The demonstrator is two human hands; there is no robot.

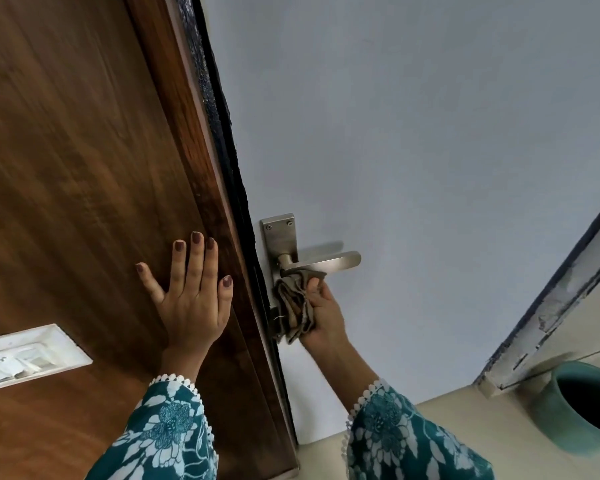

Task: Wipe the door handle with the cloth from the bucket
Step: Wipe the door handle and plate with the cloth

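Wooden door (84, 150) braced by my flat, spread left hand (191, 303); right hand (321, 315) bunches the cloth (297, 306) under the door handle (323, 261) — loose folds might slip off.

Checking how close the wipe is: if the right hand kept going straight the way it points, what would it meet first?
Probably the underside of the door handle: the right hand points up at it, cloth leading and seemingly already touching there.
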